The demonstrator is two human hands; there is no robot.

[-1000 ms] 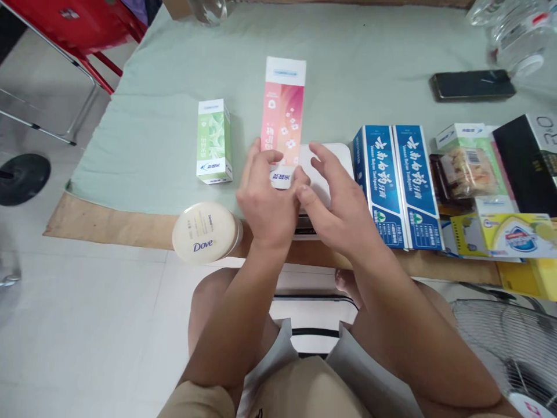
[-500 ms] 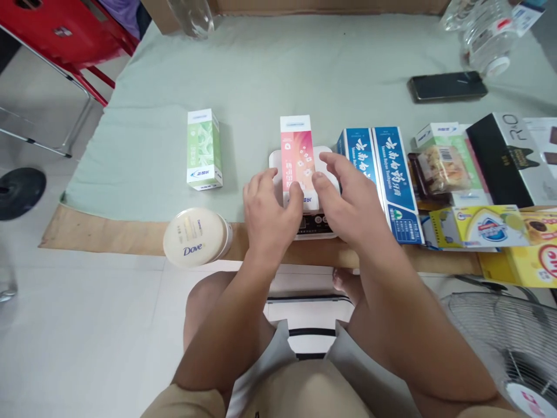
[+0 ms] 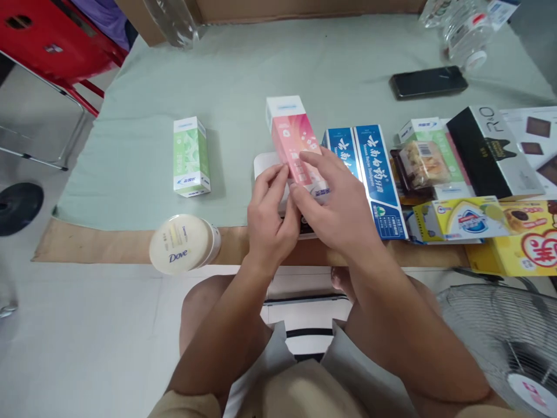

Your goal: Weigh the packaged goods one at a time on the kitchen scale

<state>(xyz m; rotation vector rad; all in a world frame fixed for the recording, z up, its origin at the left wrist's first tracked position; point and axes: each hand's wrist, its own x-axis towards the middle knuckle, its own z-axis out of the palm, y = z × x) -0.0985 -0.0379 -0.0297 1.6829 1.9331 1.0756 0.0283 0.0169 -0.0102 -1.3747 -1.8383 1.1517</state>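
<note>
My right hand (image 3: 339,203) is closed around the lower right side of a pink and white carton (image 3: 293,130) printed with blossoms. The carton is tilted, its top leaning left. At its lower left edge, the curled fingertips of my left hand (image 3: 270,217) press against it. Beneath the carton and hands lies a white digital scale (image 3: 262,164), mostly hidden. A green and white carton (image 3: 190,154) lies to the left. Just right of my right hand are two blue toothpaste boxes (image 3: 383,177) side by side.
A Dove tub (image 3: 180,244) stands at the table's front edge. On the right are a black box (image 3: 487,154), a packaged snack (image 3: 424,164) and yellow boxes (image 3: 472,220). Farther back lie a phone (image 3: 429,82) and a plastic bottle (image 3: 467,35). A fan (image 3: 491,331) stands at lower right.
Both hands have closed in from around the pink carton onto it. The carton has tilted and appears raised off the scale. The whole view has shifted slightly.
</note>
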